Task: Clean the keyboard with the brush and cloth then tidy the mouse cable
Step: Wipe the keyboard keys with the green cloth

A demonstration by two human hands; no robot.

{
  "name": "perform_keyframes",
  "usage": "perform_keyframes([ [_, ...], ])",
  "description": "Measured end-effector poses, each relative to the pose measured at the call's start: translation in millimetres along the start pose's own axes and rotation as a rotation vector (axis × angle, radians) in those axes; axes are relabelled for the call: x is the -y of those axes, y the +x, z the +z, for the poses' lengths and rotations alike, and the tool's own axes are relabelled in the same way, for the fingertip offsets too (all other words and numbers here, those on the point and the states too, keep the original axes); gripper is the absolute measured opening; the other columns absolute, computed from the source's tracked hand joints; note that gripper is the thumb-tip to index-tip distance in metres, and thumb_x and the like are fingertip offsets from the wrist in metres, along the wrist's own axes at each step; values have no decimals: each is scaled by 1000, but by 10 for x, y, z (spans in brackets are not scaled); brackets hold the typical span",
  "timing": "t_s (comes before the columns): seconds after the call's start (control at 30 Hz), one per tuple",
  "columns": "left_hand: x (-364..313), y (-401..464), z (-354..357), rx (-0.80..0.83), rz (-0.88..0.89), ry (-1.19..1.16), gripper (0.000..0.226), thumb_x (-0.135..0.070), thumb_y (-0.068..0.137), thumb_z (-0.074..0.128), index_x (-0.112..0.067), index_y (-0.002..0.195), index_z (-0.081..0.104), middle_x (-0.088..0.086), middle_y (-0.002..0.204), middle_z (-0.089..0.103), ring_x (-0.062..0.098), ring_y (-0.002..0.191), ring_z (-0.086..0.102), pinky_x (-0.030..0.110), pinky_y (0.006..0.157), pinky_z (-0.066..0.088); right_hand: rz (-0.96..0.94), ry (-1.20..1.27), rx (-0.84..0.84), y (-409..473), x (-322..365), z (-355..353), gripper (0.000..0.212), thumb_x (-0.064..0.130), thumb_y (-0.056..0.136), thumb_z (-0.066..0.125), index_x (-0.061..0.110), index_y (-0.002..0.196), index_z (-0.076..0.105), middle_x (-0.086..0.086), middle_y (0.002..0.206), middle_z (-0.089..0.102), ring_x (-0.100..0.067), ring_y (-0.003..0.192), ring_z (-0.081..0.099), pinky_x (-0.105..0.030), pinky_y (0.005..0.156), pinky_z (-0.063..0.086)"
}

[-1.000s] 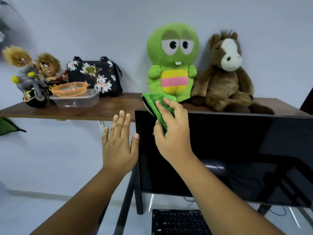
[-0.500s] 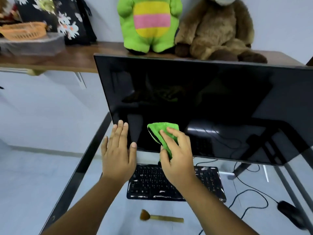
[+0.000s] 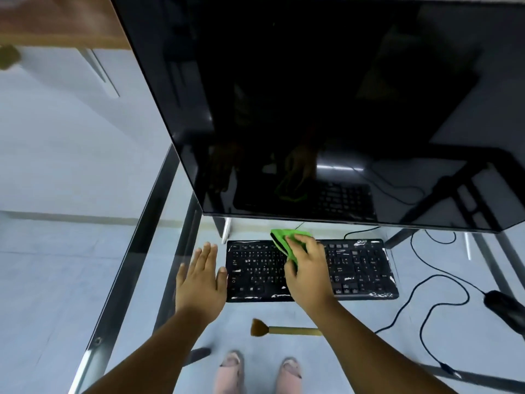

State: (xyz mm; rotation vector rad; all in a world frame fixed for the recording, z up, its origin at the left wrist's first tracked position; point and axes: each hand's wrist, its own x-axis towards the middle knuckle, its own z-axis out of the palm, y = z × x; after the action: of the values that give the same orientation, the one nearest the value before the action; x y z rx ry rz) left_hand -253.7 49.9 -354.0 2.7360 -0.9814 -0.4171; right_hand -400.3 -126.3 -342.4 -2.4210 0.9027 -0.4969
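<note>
Right hand gripping cloth over keyboard, apparently readying to wipe; left hand hovering flat, fingers spread; brush lying near.

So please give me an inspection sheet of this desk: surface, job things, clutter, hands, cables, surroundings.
Surface: glass desk on a dark metal frame; the floor shows through.
Job's things: black keyboard with white smears along its edges; green cloth over its middle; brush lying in front of it, bristles to the left; black mouse at the right edge.
Clutter: nothing seen.
Hands: right hand holds the cloth; left hand open, flat, left of the keyboard.
Cables: mouse cable sprawls in loose loops.
Surroundings: dark monitor; wooden shelf; slippered feet below.
</note>
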Motion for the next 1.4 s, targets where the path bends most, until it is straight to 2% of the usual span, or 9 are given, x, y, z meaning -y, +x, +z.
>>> perform_keyframes([
  [0.2, 235, 79, 146, 188, 78, -7, 61, -45, 97, 9, -27, 154, -2, -10, 161, -10, 5, 144, -14, 33, 118, -6, 40, -133, 154, 192, -18, 213, 46, 9, 87, 57, 14, 133, 58, 1, 134, 51, -23, 112, 45, -30, 101, 45],
  [0.33, 309, 79, 176, 179, 145, 32, 68, -40, 89, 13, -28, 154, -3, -12, 158, -14, 5, 143, -17, 29, 114, -8, 64, -188, 205, 327, 54, 293, 44, 12, 90, 52, 16, 133, 58, 3, 134, 54, -24, 112, 43, -32, 102, 43],
  [0.53, 462, 114, 156, 178, 252, 85, 68, -32, 98, 31, -31, 152, -11, -13, 156, -22, 5, 142, -19, 27, 114, -5, -82, -195, 343, 422, 358, 472, 50, 12, 91, 50, 21, 140, 50, 7, 141, 50, -22, 116, 40, -32, 106, 39],
  [0.73, 503, 114, 142, 188, 264, 93, 68, -38, 100, 28, -28, 153, -13, -12, 157, -22, 5, 142, -21, 26, 114, -6, -22, -351, 261, 389, 300, 469, 47, 13, 90, 51, 15, 137, 52, 1, 135, 55, -24, 116, 43, -30, 108, 34],
  [0.83, 491, 87, 161, 183, 242, 87, 67, -39, 100, 26, -25, 153, -14, -9, 157, -24, 8, 144, -20, 26, 115, -6, 26, -255, 284, 473, 418, 574, 53, 4, 87, 51, 19, 138, 51, 4, 138, 52, -23, 118, 39, -34, 106, 38],
  [1.0, 568, 114, 177, 197, 238, 78, 70, -46, 100, 27, -25, 152, -14, -10, 157, -25, 8, 143, -21, 26, 115, -5, -152, -203, 333, 393, 506, 598, 58, 0, 84, 52, 22, 137, 54, 8, 140, 53, -23, 112, 42, -37, 101, 43],
  [1.2, 587, 153, 176, 218, 239, 53, 71, -46, 100, 31, -25, 153, -11, -11, 157, -23, 6, 142, -20, 28, 117, 0, 24, -243, 285, 471, 420, 633, 58, 1, 86, 50, 23, 139, 52, 10, 137, 51, -21, 113, 37, -34, 101, 41],
  [1.3, 608, 170, 161, 235, 242, 37, 71, -46, 100, 33, -26, 153, -10, -12, 156, -22, 4, 140, -21, 27, 117, 2, -79, -215, 336, 439, 560, 705, 68, -6, 81, 50, 30, 140, 50, 14, 141, 48, -20, 113, 37, -36, 101, 41],
  [1.4, 628, 189, 127, 260, 259, 13, 73, -44, 100, 37, -26, 153, -10, -13, 156, -22, 3, 139, -20, 25, 115, 1, -182, -222, 375, 384, 461, 666, 67, -6, 81, 51, 30, 137, 54, 13, 141, 50, -22, 113, 39, -39, 100, 43],
])
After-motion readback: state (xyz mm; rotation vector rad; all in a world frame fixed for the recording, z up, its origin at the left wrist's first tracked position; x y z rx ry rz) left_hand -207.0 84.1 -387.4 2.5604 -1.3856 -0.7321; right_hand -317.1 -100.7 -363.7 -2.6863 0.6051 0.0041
